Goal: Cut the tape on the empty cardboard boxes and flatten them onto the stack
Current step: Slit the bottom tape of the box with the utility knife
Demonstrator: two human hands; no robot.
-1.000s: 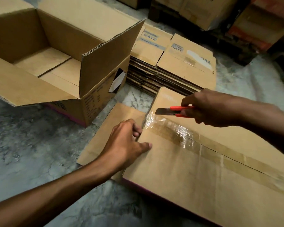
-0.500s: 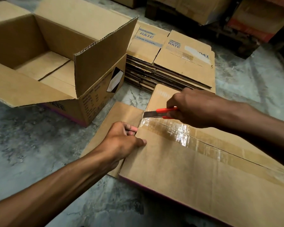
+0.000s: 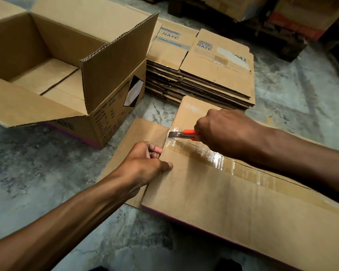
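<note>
**Taped box under the knife at the seam's far end**

The taped box [image 3: 233,202] lay in the lower right of the frame on the mottled grey floor [image 3: 27,182], its broad face up and a strip of glossy clear tape [image 3: 209,155] running along the centre seam from the upper left end toward the right edge. The right hand [image 3: 227,132] came in from the right side of the frame, forearm stretched across the box, knuckles up and fingers curled tight around the orange handle of a utility knife [image 3: 186,134]. The blade pointed left and lay at the tape's end, at the box's upper left edge. The left hand [image 3: 145,165] reached up from the lower left, arm extended, and gripped the box's left edge: thumb flat on the top face, fingers curled over the edge beside a loose flap [image 3: 143,133] lying on the floor. The two hands were close but apart, the left just below the blade.

In the upper left stood an open box [image 3: 47,65], flaps raised and spread, inside bare. Behind the knife, in the upper centre, sat the stack of flattened boxes [image 3: 204,75], the top sheets printed with blue lettering. More cartons [image 3: 301,16] showed dimly along the top right.
</note>
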